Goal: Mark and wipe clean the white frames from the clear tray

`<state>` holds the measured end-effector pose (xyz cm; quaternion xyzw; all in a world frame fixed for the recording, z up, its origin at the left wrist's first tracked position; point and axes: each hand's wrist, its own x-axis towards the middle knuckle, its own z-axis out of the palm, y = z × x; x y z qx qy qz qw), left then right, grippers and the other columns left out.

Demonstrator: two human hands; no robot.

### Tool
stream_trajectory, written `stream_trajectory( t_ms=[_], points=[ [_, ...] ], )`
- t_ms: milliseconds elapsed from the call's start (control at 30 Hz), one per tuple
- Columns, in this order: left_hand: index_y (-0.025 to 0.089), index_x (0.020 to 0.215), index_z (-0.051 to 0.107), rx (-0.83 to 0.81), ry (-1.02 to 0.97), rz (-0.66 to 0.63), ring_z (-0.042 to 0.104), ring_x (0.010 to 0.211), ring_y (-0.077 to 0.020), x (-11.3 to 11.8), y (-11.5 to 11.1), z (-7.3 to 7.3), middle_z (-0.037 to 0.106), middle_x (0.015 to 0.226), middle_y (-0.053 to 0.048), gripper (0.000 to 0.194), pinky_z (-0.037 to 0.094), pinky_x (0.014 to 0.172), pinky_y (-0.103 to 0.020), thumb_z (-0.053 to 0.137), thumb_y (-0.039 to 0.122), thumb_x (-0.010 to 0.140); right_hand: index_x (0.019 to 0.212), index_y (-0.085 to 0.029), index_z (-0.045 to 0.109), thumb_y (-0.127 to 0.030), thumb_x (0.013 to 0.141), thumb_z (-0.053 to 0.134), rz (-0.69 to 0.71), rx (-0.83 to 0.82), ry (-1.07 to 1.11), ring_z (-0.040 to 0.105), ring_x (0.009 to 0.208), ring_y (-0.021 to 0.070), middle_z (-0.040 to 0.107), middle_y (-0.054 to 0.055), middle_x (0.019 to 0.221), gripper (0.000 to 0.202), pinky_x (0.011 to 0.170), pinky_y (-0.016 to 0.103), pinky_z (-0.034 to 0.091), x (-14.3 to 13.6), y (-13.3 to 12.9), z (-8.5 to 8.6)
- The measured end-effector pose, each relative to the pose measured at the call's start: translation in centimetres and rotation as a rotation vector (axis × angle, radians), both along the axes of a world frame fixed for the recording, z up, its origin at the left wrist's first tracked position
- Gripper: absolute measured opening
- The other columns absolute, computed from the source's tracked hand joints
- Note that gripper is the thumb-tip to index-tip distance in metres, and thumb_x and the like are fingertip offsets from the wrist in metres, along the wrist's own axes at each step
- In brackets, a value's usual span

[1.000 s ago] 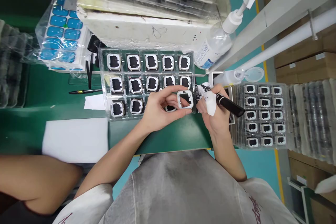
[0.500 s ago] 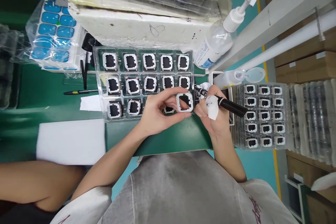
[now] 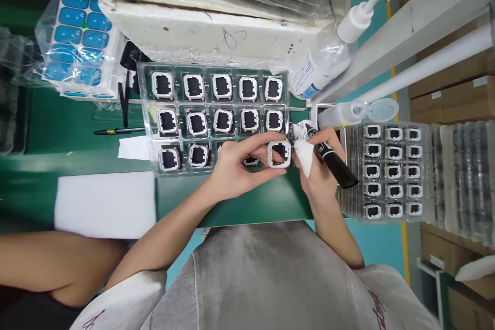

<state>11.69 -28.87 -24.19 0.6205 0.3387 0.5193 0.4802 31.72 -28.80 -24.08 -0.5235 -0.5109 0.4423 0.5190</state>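
Note:
A white, rounded-square watch case (image 3: 271, 155) with a dark, notched centre is pinched at its edges between the thumb and fingers of my left hand (image 3: 234, 171). Close by on its right, my right hand (image 3: 322, 180) is closed around a black marker (image 3: 337, 166) and a small white wipe (image 3: 304, 157). The marker slants down to the right. The wipe's upper end is near the case's right edge; whether they touch I cannot tell. Behind my left hand lies a clear plastic tray (image 3: 146, 105) of similar cases in rows, its lower right pockets partly covered.
Right of my hands are stacked trays of cases (image 3: 381, 161), a pump bottle (image 3: 327, 62) and a smaller bottle (image 3: 340, 115). Leftward lie a pen (image 3: 118, 131), a white foam sheet (image 3: 104, 203) and bagged blue stickers (image 3: 71, 36). Another person's arm (image 3: 58, 263) rests at lower left.
My left hand and the watch case have shifted slightly right. In my right hand, the marker has swung to a steeper slant and the wipe has turned toward the case.

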Motion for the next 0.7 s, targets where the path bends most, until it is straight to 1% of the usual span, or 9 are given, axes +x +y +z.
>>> stream_trajectory(
  t_ms=[67, 100, 200, 300, 367, 533, 633, 700],
  points=[
    [0.023, 0.141, 0.078, -0.005, 0.002, -0.007, 0.087, 0.085, -0.0190, 0.0, -0.1, 0.0, 0.089, 0.097, -0.003, 0.056, 0.075, 0.092, -0.027, 0.099, 0.025, 0.090, 0.091, -0.022, 0.055, -0.055, 0.094, 0.095, -0.019, 0.017, 0.059, 0.037, 0.058, 0.0095, 0.046, -0.006, 0.069, 0.052, 0.058, 0.028, 0.030, -0.1, -0.2, -0.1],
    [0.023, 0.141, 0.078, -0.014, 0.005, -0.010, 0.088, 0.086, -0.0191, 0.0, -0.1, -0.1, 0.089, 0.099, -0.003, 0.055, 0.075, 0.093, -0.027, 0.099, 0.025, 0.090, 0.090, -0.022, 0.057, -0.050, 0.093, 0.097, -0.023, 0.026, 0.060, 0.038, 0.058, 0.0099, 0.046, -0.006, 0.068, 0.049, 0.057, 0.029, 0.030, -0.1, -0.3, 0.0],
    [0.023, 0.140, 0.078, -0.060, 0.028, -0.021, 0.088, 0.089, -0.0208, 0.0, -0.1, -0.2, 0.089, 0.102, -0.004, 0.053, 0.075, 0.097, -0.031, 0.098, 0.025, 0.091, 0.092, -0.022, 0.062, -0.043, 0.094, 0.096, -0.013, 0.061, -0.001, 0.040, 0.057, 0.0101, 0.049, -0.005, 0.069, 0.039, 0.056, 0.029, 0.028, -0.2, -0.3, 0.4],
    [0.023, 0.138, 0.079, -0.089, 0.034, -0.040, 0.088, 0.090, -0.0216, -0.1, -0.1, -0.3, 0.089, 0.103, -0.003, 0.052, 0.076, 0.099, -0.032, 0.098, 0.027, 0.090, 0.093, -0.022, 0.064, -0.037, 0.096, 0.094, 0.010, 0.089, -0.028, 0.039, 0.057, 0.0093, 0.051, -0.006, 0.069, 0.034, 0.056, 0.028, 0.026, -0.4, -0.2, 0.9],
    [0.023, 0.137, 0.079, -0.088, 0.032, -0.053, 0.089, 0.090, -0.0215, -0.2, 0.0, -0.4, 0.089, 0.103, -0.003, 0.051, 0.076, 0.098, -0.032, 0.098, 0.027, 0.090, 0.093, -0.021, 0.064, -0.039, 0.098, 0.092, 0.017, 0.096, -0.053, 0.039, 0.058, 0.0092, 0.051, -0.005, 0.070, 0.034, 0.057, 0.028, 0.028, -0.4, -0.2, 1.1],
    [0.024, 0.138, 0.079, -0.059, 0.042, -0.071, 0.089, 0.090, -0.0210, -0.4, 0.2, -0.6, 0.089, 0.103, -0.002, 0.052, 0.076, 0.097, -0.031, 0.099, 0.025, 0.090, 0.093, -0.020, 0.065, -0.046, 0.100, 0.090, 0.005, 0.111, -0.114, 0.049, 0.067, 0.0111, 0.056, -0.002, 0.079, 0.037, 0.067, 0.029, 0.039, -0.5, -0.1, 1.1],
    [0.024, 0.137, 0.079, -0.083, 0.046, -0.108, 0.088, 0.088, -0.0205, -0.4, 0.2, -0.4, 0.089, 0.101, -0.001, 0.051, 0.076, 0.095, -0.031, 0.098, 0.023, 0.090, 0.094, -0.021, 0.063, -0.050, 0.101, 0.088, -0.003, 0.100, -0.124, 0.048, 0.068, 0.0115, 0.056, -0.002, 0.079, 0.039, 0.067, 0.029, 0.038, -0.6, -0.1, 1.0],
    [0.024, 0.136, 0.080, -0.130, 0.025, -0.130, 0.088, 0.089, -0.0202, -0.4, 0.2, -0.2, 0.089, 0.101, -0.002, 0.050, 0.076, 0.096, -0.031, 0.098, 0.022, 0.090, 0.094, -0.021, 0.060, -0.053, 0.103, 0.085, -0.039, 0.110, -0.112, 0.047, 0.068, 0.0114, 0.055, -0.002, 0.080, 0.041, 0.066, 0.029, 0.037, -0.5, -0.1, 0.8]
  ],
)
